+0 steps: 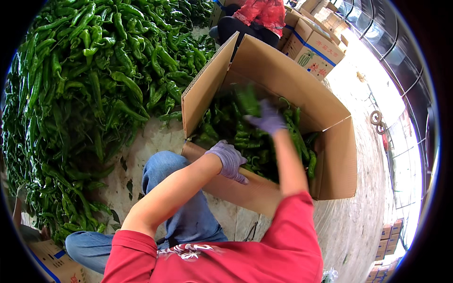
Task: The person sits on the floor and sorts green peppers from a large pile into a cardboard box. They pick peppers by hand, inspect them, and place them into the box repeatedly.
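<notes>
An open cardboard box (338, 159) with raised flaps stands before me, partly filled with long green peppers (247, 136). My left hand (228, 161), in a purple knit glove, rests on the near edge of the box, its fingers apart and no pepper seen in it. My right hand (267, 118), in a matching glove, is over the peppers inside the box and blurred by motion. Some blurred green peppers (247, 99) lie against its fingers; whether it grips them cannot be told. To the left rises a large heap of green peppers (95, 70).
Another person (260, 17) in a red top sits beyond the box. Printed cardboard boxes (311, 49) stand behind it, another box (58, 261) at the lower left, and stacked boxes (387, 240) at the far right. My bent knee (164, 162) is close to the box.
</notes>
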### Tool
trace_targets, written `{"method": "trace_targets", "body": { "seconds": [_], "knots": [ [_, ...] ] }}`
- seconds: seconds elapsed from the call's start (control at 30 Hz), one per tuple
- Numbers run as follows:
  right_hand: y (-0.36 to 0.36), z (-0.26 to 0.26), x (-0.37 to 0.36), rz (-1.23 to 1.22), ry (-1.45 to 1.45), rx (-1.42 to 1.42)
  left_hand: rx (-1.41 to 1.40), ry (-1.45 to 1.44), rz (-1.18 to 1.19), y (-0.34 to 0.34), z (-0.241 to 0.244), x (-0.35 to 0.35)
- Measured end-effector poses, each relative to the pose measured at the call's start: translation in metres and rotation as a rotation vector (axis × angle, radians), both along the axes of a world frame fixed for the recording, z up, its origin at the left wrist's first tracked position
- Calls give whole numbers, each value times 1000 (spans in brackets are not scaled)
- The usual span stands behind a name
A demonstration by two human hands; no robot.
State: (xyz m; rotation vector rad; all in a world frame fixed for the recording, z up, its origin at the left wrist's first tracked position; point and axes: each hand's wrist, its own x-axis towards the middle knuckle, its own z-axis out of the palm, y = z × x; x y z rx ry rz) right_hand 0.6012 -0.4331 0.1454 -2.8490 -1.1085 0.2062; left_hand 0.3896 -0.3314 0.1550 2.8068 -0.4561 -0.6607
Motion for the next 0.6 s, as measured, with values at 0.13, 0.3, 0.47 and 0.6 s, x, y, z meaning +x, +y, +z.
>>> {"method": "trace_targets", "body": {
  "seconds": [0.13,0.3,0.47,0.6],
  "knots": [
    [66,-30,-12,-85,57,-76,35,8,-5,9,4,3],
    [1,14,-2,182,-81,632,-60,-70,50,26,-17,-11],
    [-196,-62,65,-317,159,263,-97,34,-19,5,8,3],
    [-164,-24,-2,-395,18,239,-137,-62,-38,19,-19,2]
  ]
}}
